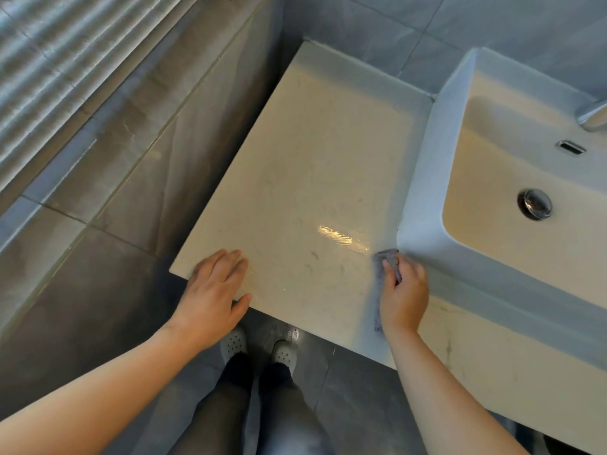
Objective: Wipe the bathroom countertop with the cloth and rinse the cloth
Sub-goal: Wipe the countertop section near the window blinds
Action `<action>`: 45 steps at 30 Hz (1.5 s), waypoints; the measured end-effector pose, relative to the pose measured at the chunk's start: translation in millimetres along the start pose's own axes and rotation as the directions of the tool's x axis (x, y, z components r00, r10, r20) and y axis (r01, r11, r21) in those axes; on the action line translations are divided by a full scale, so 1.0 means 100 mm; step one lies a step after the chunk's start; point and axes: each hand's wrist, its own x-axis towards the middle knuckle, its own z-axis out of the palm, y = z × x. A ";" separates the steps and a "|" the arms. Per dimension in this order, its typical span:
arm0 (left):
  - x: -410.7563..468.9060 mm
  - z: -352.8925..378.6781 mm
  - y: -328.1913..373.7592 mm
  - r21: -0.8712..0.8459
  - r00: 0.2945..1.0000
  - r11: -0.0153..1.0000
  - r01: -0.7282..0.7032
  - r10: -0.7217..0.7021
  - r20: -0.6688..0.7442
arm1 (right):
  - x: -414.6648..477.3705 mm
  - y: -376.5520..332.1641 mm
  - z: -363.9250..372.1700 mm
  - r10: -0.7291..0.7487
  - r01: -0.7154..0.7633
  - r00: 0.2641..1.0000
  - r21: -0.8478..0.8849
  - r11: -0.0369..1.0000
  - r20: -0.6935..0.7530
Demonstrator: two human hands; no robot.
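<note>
The pale beige countertop (312,165) fills the middle of the view, with a wet shiny streak near its front right. My right hand (405,297) grips a small grey cloth (387,257) and holds it against the countertop, right at the near left corner of the white basin (423,178). Part of the cloth hangs out below my palm at the counter's front edge. My left hand (213,290) rests flat with straight fingers on the counter's front left corner, thumb over the edge.
The white basin has a chrome drain plug (535,203), an overflow slot (572,147) and a chrome tap (593,116) at the right edge. Grey tiled walls enclose the counter at the back and left. My feet in white shoes (259,348) stand on the dark floor below.
</note>
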 end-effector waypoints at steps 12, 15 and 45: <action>-0.01 0.07 0.09 0.043 0.997 0.997 0.066 -0.064 -0.034 | -0.62 -0.28 0.49 -0.233 0.224 0.964 0.083 0.971 0.129; 0.00 0.06 0.08 0.048 0.998 0.997 0.062 -0.060 -0.033 | -0.76 -0.35 0.39 -0.178 0.124 0.952 0.220 0.968 0.248; -0.11 -0.22 -0.39 -0.097 0.984 0.979 -0.177 0.173 -0.051 | -0.21 -0.56 0.10 -0.077 0.090 0.988 0.092 0.992 -0.135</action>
